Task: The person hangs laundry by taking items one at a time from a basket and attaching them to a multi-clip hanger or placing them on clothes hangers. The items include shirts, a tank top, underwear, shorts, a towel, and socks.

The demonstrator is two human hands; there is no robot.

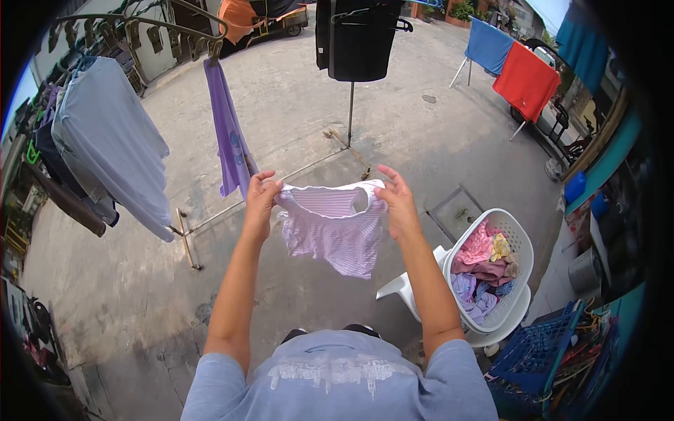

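Observation:
A small pink-and-white striped garment point(337, 235) hangs spread out between my two hands, its open edge at the top. My left hand point(262, 198) pinches its upper left corner, and my right hand point(397, 200) pinches the upper right corner. Just beyond my left hand a purple cloth point(228, 130) hangs from a hanger with clips point(151, 28). To the right of my right forearm, a white laundry basket point(523, 245) full of crumpled clothes point(484, 270) rests on a white plastic chair point(401, 288).
Shirts point(109, 133) hang at the left. A metal rack base point(274, 175) crosses the concrete ground ahead, with black clothes point(358, 42) above it. Red point(526, 81) and blue point(489, 45) towels hang at the back right. A blue crate point(537, 347) stands at the lower right.

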